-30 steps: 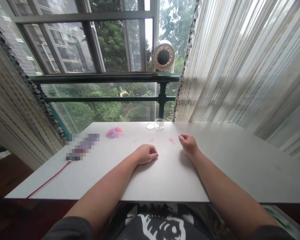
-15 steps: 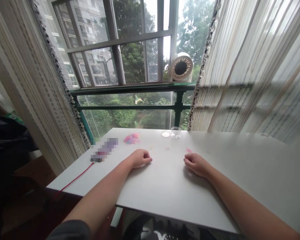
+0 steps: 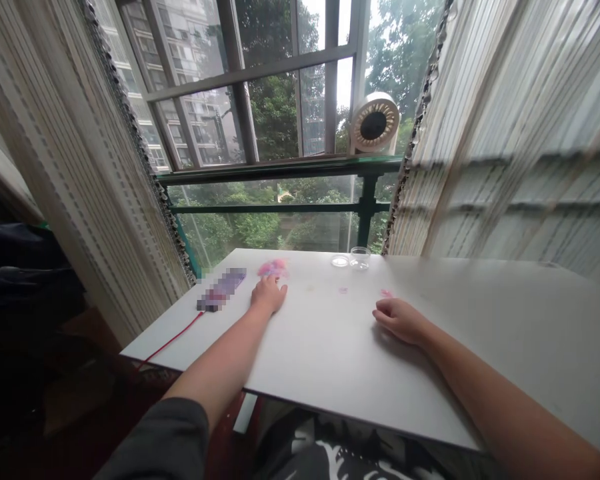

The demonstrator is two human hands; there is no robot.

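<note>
My left hand (image 3: 269, 295) reaches to the near edge of a loose pile of small pink, purple and orange pieces (image 3: 274, 268), which look like little rubber bands. Its fingers are apart, the thumb stretched to the right, and the fingertips touch or nearly touch the pile. My right hand (image 3: 399, 320) rests on the white table (image 3: 320, 360) with its fingers curled in; what they hold, if anything, is hidden. Just beyond it lies a small pink cluster (image 3: 387, 293). Between the hands are a small purplish cluster (image 3: 343, 291) and a faint yellowish one (image 3: 310, 289).
A clear round container (image 3: 360, 259) and a clear lid (image 3: 339, 262) stand at the table's far edge. A blurred-out phone-like object (image 3: 223, 290) with a red cable (image 3: 173, 340) lies left. A white fan (image 3: 376, 125) sits by the window, between curtains (image 3: 500, 133).
My left hand has moved away to the upper left, from mid-table to the colourful pile, and its fingers have opened. My right hand stays in place, still curled. The view has shifted slightly.
</note>
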